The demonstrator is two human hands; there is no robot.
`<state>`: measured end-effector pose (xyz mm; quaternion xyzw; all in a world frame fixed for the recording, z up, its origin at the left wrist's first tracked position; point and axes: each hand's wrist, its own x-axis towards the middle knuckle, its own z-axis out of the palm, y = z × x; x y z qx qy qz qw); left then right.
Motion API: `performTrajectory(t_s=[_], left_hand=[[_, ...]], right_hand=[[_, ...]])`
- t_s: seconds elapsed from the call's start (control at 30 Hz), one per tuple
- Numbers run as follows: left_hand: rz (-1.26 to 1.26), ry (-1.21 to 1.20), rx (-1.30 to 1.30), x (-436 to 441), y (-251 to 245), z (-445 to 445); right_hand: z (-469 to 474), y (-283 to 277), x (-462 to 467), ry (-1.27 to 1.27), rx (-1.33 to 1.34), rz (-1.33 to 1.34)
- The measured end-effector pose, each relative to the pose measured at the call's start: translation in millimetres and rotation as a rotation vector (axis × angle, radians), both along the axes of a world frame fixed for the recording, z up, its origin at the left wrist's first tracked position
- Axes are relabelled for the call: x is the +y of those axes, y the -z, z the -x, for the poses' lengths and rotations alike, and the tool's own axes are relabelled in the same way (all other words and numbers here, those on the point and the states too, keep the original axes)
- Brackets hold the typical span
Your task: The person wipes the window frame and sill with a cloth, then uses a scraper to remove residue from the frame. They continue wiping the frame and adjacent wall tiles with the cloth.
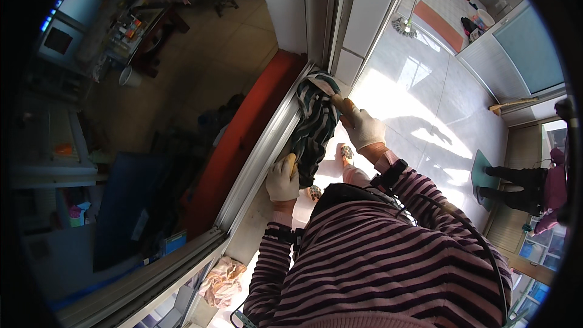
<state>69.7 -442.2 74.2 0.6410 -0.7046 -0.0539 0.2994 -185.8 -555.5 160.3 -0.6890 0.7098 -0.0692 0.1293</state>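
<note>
A dark cloth with pale stripes (314, 123) lies bunched over the window ledge, against the metal sliding track (268, 150). My left hand (282, 182), in a white work glove with yellowish fingertips, pinches the near-left edge of the cloth. At the far end, my right hand (363, 125), gloved the same way, grips the upper right part of the cloth, where a lighter strip shows. The cloth hangs down toward my feet between both hands.
Beyond the track runs a red sill (246, 114) into a dim room with a cluttered table (132, 38). A crumpled pinkish cloth (223, 282) rests on the ledge at lower left. A mop (404, 27) leans at upper right; another person (524, 187) stands on a green mat (481, 175).
</note>
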Motion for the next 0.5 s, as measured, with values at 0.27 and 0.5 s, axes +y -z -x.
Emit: performTrajectory(t_s=[0.27,0.5], left_hand=[[-0.003,0.015,0.023,-2,-6,1],[0.016,0.008,0.027,-1,-4,1]], right_hand=[[-15,-13,42,-0.229,-0.019,0.005],[-10,-15,68,-0.427,-0.180,0.004]])
